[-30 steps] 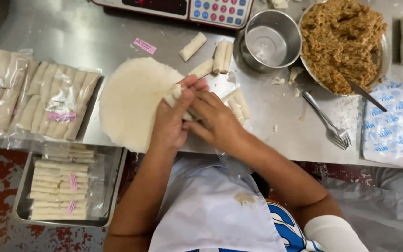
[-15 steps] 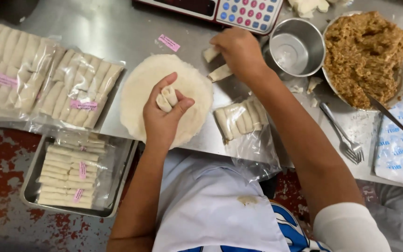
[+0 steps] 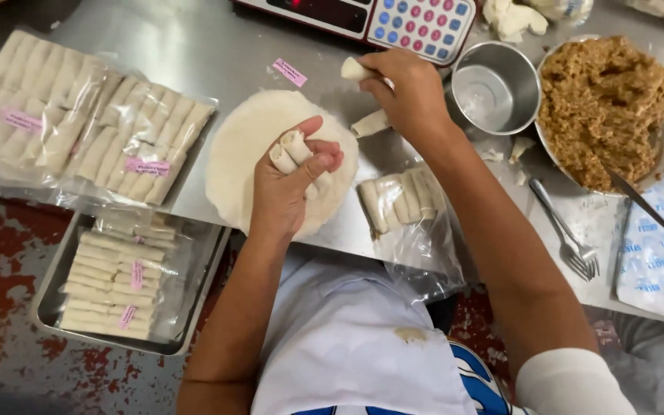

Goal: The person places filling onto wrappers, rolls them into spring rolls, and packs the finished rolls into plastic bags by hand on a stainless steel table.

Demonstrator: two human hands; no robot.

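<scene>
- The right hand [image 3: 409, 96], pressed against the left hand over the wrappers a second ago, is now far out near the scale [image 3: 393, 19].
- It now lifts one roll [image 3: 355, 70] off the table; half a second ago it was only touching the rolls there.
- The left hand [image 3: 290, 192] alone holds two rolls [image 3: 292, 152], fingers closed tighter.

Looking down, I saw my left hand [image 3: 290, 192] gripping two pale rolls [image 3: 292, 152] above a round stack of wrappers [image 3: 244, 150] near the steel table's [image 3: 194, 54] front edge. My right hand [image 3: 409, 92] pinched another roll [image 3: 355, 69] by the scale [image 3: 393, 17] at the back edge, beside a steel cup [image 3: 495, 88].
</scene>
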